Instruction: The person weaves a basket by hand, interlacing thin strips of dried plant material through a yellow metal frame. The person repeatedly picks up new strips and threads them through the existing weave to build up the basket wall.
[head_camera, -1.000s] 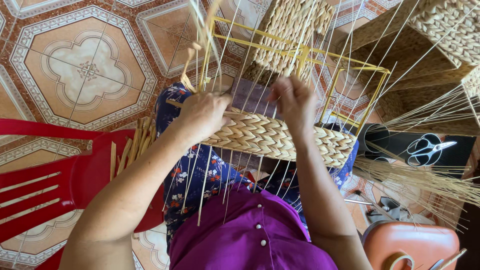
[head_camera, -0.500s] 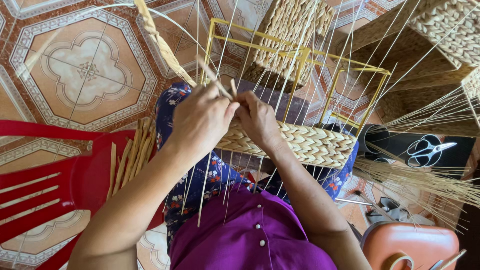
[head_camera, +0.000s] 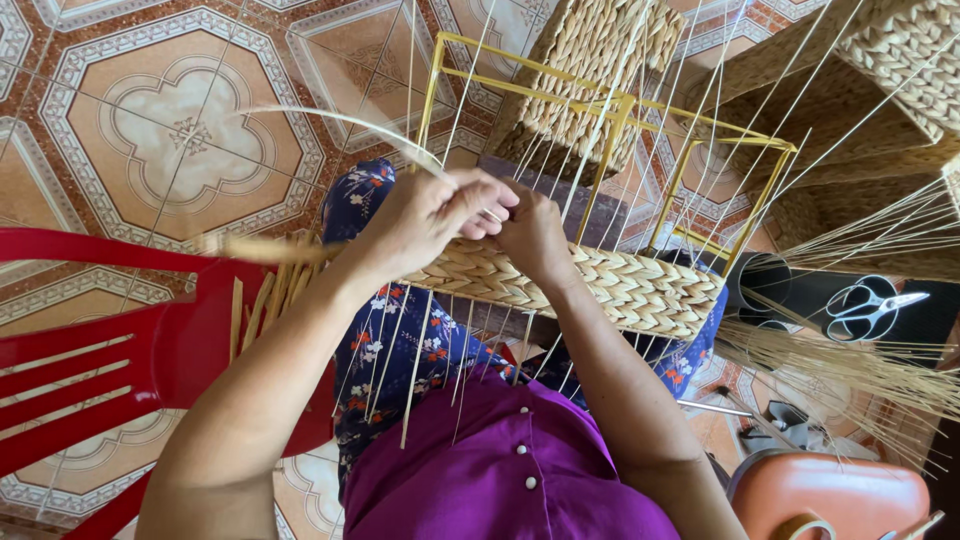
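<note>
**At the frame's near edge: strand under tension**

Above the woven band (head_camera: 600, 285) on the yellow wire frame (head_camera: 610, 100), the left hand (head_camera: 430, 215) pinches a pale strand (head_camera: 340, 122); the right hand (head_camera: 535, 235) presses fingers together beside it. Overpulling likely snaps the strand or bends the thin uprights (head_camera: 690, 130).

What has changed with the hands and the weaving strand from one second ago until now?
The right hand moved left along the woven band to join the left hand. Both now pinch the pale strand, which swung from upright to arching leftward. The yellow frame, red chair and scissors stayed put.
</note>
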